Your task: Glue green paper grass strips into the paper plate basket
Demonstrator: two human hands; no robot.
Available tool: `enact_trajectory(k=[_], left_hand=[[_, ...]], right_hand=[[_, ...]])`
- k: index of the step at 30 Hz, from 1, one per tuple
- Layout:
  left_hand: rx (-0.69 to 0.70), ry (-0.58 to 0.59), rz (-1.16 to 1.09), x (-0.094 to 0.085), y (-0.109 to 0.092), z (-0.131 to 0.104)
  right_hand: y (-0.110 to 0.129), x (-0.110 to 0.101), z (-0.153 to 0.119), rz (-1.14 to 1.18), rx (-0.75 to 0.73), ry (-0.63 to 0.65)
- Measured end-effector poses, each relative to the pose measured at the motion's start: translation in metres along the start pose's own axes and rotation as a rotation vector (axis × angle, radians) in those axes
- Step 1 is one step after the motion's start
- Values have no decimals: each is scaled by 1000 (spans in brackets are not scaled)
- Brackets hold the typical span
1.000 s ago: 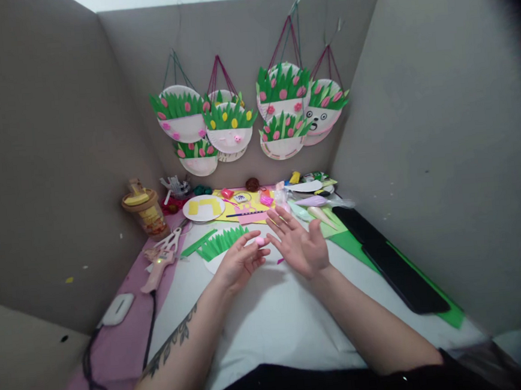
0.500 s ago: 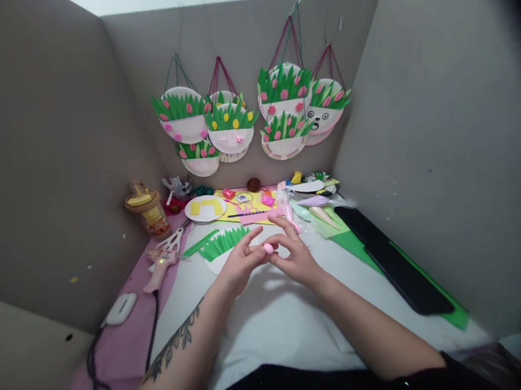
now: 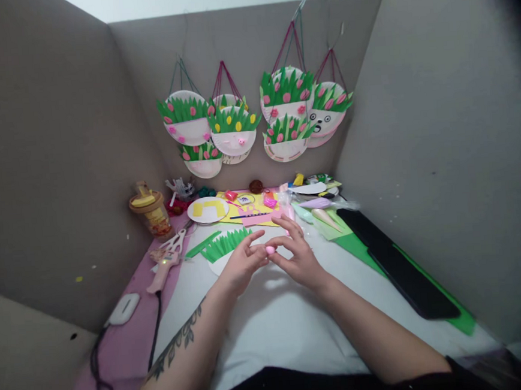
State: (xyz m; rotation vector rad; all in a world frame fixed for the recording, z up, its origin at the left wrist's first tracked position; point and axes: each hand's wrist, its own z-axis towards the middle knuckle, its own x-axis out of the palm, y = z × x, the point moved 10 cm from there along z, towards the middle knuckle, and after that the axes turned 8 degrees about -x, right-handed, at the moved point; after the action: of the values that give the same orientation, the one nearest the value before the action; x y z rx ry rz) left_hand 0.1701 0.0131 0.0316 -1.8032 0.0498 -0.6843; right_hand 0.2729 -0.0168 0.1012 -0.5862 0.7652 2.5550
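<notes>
A small pink ball of clay [image 3: 270, 250] is pinched between the fingertips of both hands, above the white table cover. My left hand [image 3: 244, 263] presses on it from the left, its forefinger lifted. From the right, my right hand [image 3: 299, 255] closes thumb and forefinger on it, with the other fingers raised. Behind my left hand lies a white paper plate with a fringe of green paper grass [image 3: 228, 244], partly covered by that hand. Green paper strips [image 3: 202, 245] rest at its left side.
Scissors [image 3: 174, 244] and a pink glue gun [image 3: 160, 269] with a cord lie left. A lidded cup [image 3: 150, 212] stands behind them. At the back are a plate with yellow pieces [image 3: 207, 210] and clay packets [image 3: 270, 201]. A black board [image 3: 396, 262] lies right. Decorated plates [image 3: 235, 134] hang on the partition.
The camera view has shifted slightly, so everything sits a little lower and further right. Both hands keep hold of the pink clay ball, with only slight finger movement.
</notes>
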Motion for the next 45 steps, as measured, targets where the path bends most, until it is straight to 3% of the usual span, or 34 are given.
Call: enact_trajectory(k=[6, 23, 29, 35, 40, 45], left_hand=[[-14, -11, -1, -4, 0, 1], [-57, 40, -101, 6, 3, 1], [-38, -5, -44, -3, 5, 2], [-81, 32, 49, -1, 4, 1], [-105, 53, 2, 4, 2, -1], [-100, -1, 66, -2, 3, 0]], right_hand=[[2, 5, -1, 9, -73, 39], [1, 2, -2, -24, -43, 3], [2, 5, -3, -69, -102, 9], [-2, 13, -2, 42, -32, 140], [-7, 9, -1, 124, 44, 102], [-5, 10, -1, 111, 7, 105]])
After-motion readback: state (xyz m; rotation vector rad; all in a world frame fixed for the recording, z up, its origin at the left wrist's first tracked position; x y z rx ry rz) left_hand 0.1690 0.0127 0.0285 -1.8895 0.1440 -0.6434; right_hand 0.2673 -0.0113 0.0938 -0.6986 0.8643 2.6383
